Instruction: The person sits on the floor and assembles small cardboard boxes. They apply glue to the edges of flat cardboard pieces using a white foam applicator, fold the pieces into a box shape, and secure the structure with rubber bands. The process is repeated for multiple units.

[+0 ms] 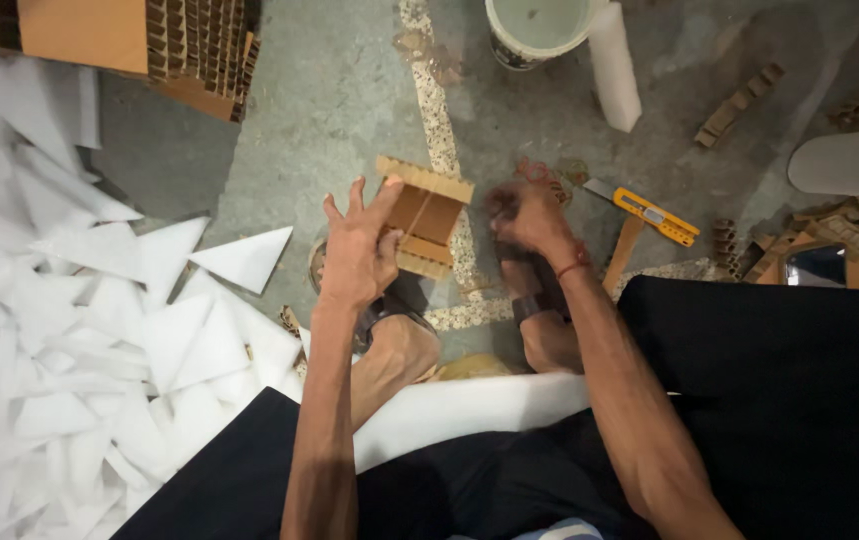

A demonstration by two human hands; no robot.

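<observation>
My left hand point(360, 245) grips a small brown cardboard piece point(428, 215) with corrugated strips along two of its edges, holding it by its left side above the concrete floor. My right hand point(525, 215) is just right of that piece, fingers curled and motion-blurred; whether it holds anything is unclear. A red thread sits on my right wrist. Both my feet in sandals rest on the floor below the hands, and a white foam sheet point(470, 405) lies across my lap.
A yellow utility knife point(650, 213) lies right of my right hand. White foam triangles point(100, 330) pile up at left. Stacked corrugated board point(190, 50) sits top left, a bucket point(535, 30) and foam roll point(615, 65) at top, and cardboard strips point(830, 230) at right.
</observation>
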